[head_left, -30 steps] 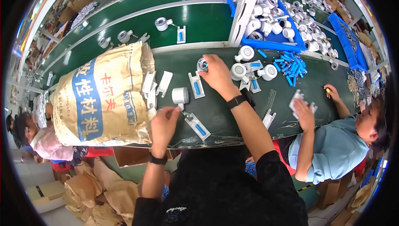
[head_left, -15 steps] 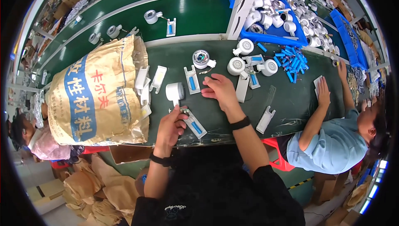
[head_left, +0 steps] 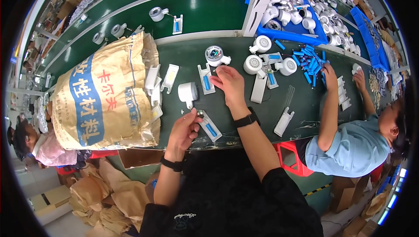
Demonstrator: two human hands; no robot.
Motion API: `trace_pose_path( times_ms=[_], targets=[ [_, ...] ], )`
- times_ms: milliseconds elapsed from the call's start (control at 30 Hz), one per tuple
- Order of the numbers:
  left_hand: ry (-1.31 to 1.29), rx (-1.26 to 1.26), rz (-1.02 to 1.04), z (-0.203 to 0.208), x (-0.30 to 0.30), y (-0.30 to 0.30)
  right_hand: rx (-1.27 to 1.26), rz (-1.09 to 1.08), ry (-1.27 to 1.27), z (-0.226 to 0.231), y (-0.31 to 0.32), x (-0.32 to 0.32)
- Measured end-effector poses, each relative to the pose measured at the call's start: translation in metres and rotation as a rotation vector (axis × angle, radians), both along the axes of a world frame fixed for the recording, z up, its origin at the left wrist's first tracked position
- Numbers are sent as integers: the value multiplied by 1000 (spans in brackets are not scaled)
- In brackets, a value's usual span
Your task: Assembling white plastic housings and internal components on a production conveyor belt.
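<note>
My left hand [head_left: 183,129] is closed, thumb and fingertips together just below the neck of a white round fan head [head_left: 187,93]; what they pinch is hidden. Beside those fingers lies an open white handle shell [head_left: 211,126] holding a blue battery. My right hand [head_left: 232,86] has thumb and forefinger apart, close beside a second handle shell [head_left: 206,79] with a blue battery. Just beyond its fingertips a second fan head [head_left: 214,55] lies with its round inner side up, a dark board showing. The wires between that head and shell are mostly covered by my hand.
A large paper sack [head_left: 102,93] stands left, white shells [head_left: 171,78] beside it. Right are grilled fan heads [head_left: 253,64], loose blue batteries [head_left: 310,64] and an empty shell [head_left: 284,121]. A blue bin [head_left: 291,34] stands behind; a co-worker [head_left: 349,143] sits right.
My right hand has moved away from me, toward the second fan head. My left hand stays by the first fan head's neck. The co-worker's hand has reached the battery pile.
</note>
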State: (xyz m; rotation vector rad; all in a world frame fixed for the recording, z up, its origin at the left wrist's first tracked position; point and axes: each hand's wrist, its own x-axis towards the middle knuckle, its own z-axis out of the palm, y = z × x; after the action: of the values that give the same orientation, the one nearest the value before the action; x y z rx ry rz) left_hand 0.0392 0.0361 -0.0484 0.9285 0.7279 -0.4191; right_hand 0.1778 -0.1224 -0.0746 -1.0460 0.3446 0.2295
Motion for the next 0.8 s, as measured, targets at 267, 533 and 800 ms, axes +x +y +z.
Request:
trace_pose_path(
  times_ms=[267,533,800],
  targets=[
    [-43,-31,-20,-2,1,3,259,-193,-68,-1,2,-7],
    [-55,78,-25,18,1,-6,-621,-374,-348,-6,-10,-8],
    [-131,322,27,14,-1,-5,-581,-333,-406,-12,-13,-9]
  ],
)
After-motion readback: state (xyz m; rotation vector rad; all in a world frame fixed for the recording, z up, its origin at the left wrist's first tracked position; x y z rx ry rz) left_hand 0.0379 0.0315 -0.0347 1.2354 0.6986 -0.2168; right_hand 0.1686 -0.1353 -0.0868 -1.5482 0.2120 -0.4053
